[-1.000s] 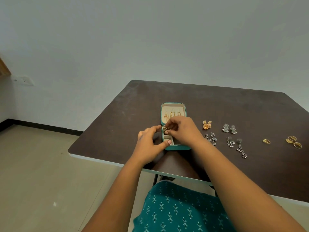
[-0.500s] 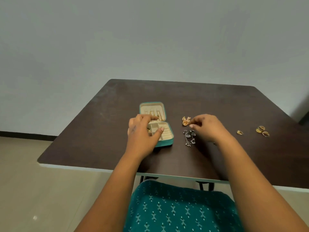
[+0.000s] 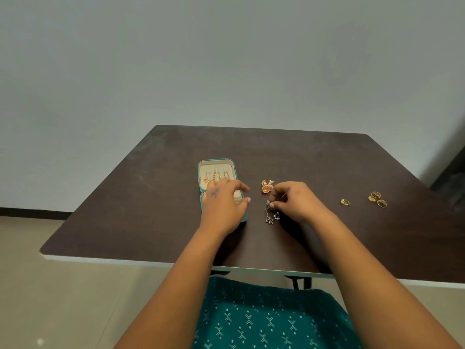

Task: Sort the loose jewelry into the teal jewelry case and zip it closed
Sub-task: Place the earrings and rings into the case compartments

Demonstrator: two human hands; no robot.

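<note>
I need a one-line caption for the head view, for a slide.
Right hand pinches silver earrings beside the open teal case; left hand rests on it.

Right hand (image 3: 294,201) on silver earrings (image 3: 270,214)

left hand (image 3: 222,210) hides most of the teal case's (image 3: 217,162) lower tray.

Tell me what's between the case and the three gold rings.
In the head view: the gold earrings, silver earrings pinched by the right hand, and a lone ring.
</note>
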